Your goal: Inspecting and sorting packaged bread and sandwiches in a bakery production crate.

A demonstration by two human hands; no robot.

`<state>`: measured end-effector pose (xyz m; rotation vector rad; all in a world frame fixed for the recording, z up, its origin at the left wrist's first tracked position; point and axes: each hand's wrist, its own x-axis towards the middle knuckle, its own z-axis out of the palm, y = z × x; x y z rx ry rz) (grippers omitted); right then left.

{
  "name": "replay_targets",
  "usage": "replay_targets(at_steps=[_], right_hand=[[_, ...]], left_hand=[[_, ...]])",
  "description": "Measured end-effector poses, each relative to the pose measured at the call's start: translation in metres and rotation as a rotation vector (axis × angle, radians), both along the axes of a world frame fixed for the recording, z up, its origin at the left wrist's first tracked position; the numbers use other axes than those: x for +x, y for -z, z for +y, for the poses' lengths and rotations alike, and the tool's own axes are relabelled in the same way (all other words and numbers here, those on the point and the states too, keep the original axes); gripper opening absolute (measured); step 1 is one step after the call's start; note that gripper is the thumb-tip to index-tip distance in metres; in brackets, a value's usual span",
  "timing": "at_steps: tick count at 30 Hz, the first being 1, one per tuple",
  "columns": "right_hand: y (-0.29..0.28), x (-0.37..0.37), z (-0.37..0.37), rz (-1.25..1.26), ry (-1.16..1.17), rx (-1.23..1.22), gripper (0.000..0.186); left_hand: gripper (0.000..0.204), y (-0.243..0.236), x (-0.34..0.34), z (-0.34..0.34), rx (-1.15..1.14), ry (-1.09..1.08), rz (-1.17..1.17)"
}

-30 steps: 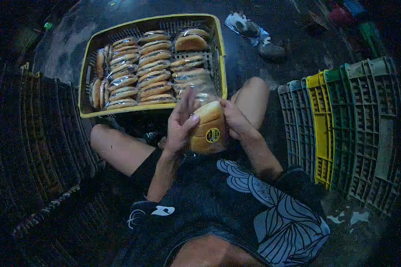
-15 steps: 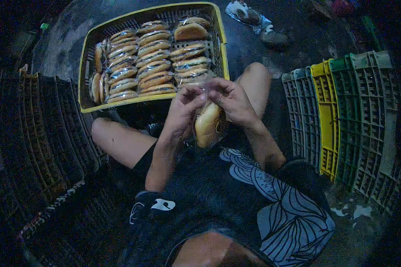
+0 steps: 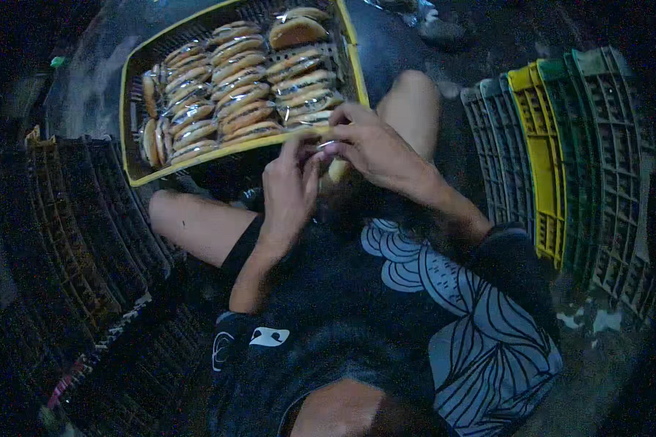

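Observation:
Both hands meet near the crate's front edge, over my lap. My left hand (image 3: 291,182) has its fingers pinched together at the top of a bagged bun. From the other side my right hand (image 3: 377,151) pinches at the same spot, slightly blurred. Only a pale strip of the bagged bun (image 3: 337,172) shows below the fingers; the hands hide the rest, and the clear plastic is hard to make out. Just beyond lies a yellow-rimmed crate (image 3: 219,159) with rows of filled buns (image 3: 244,95) in clear wrappers.
Stacked dark crates (image 3: 73,226) stand on my left. Grey, yellow and green crates (image 3: 539,146) are stacked on my right. My bare knees (image 3: 412,109) flank the work. Past the crate, at the upper right, a crumpled plastic bag (image 3: 408,11) lies on the dark floor.
The hands have risen slightly toward the crate, and the bun between them hangs lower behind the fingers, mostly hidden now. The whole view has tilted a little.

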<state>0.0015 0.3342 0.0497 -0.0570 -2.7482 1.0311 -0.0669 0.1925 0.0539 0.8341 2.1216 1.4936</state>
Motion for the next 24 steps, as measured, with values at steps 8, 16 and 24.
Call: replay_targets(at_steps=[8,16,24], right_hand=[[0.027,0.048,-0.033,-0.306,0.051,0.006,0.035],[0.049,0.063,-0.019,-0.398,0.249,-0.587,0.048],[0.209,0.158,0.102,-0.311,1.216,-0.117,0.054]], left_hand=[[0.017,0.090,0.007,-0.016,-0.086,0.390,-0.875],[0.035,0.086,0.055,0.011,0.242,-0.006,0.147],[0.030,0.044,0.040,0.054,0.643,-0.102,0.488]])
